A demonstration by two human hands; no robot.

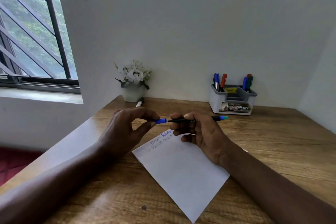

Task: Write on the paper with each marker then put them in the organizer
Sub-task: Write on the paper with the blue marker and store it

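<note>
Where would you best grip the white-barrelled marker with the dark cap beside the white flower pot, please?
Pinch the white-barrelled marker on its barrel from above, coming from the near side: it lies flat on the wooden table, its dark cap close by the white flower pot, leaving the barrel end free. The left hand holds a blue cap, the right hand a black pen.

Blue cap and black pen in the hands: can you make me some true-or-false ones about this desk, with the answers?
1. The left hand pinches the small blue plastic cap. True.
2. The cap sits on the thin black pen in the right hand. False: it is off, just beyond the tip.
3. The grey plastic organizer is empty. False: blue, red and green markers stand in it.
4. The white sheet of paper has writing at its far end. True.
</note>
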